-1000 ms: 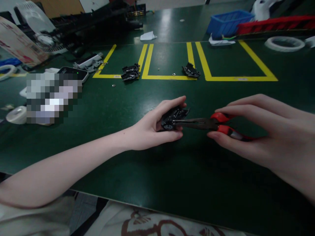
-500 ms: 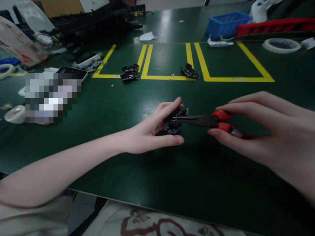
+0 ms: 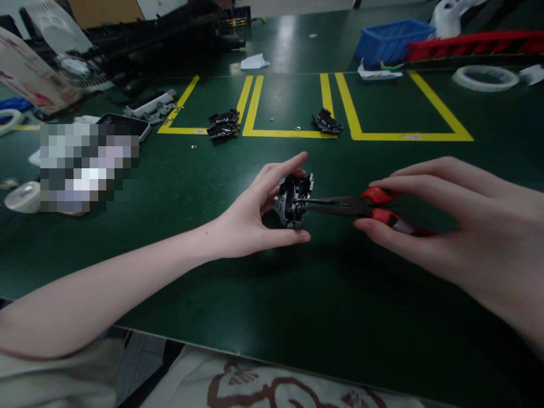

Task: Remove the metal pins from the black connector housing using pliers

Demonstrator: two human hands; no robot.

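My left hand (image 3: 259, 218) grips a small black plastic part (image 3: 293, 207) between thumb and fingers, its inner side turned toward the right. In my right hand (image 3: 446, 215) are long-nose pliers (image 3: 344, 205) with red handles. Their slim jaws are slightly apart, and the tips reach the inside of the black part near its middle. Whether the tips pinch anything there is too small to tell. Similar black parts (image 3: 224, 124) lie near the left yellow frame, and another black part (image 3: 327, 121) sits on the middle frame's corner.
Yellow tape frames (image 3: 412, 136) mark the green table (image 3: 272, 317). A phone (image 3: 125, 127) and a blurred-out area lie at left. Tiny metal rings (image 3: 194, 147) rest on the surface. At the back right stand a blue basket (image 3: 391, 42), a red tray (image 3: 480, 44) and a tape roll (image 3: 485, 78).
My left hand has tilted the black part, so more of its inside faces me, and has shifted slightly left and up. The pliers have moved a little left with my right hand.
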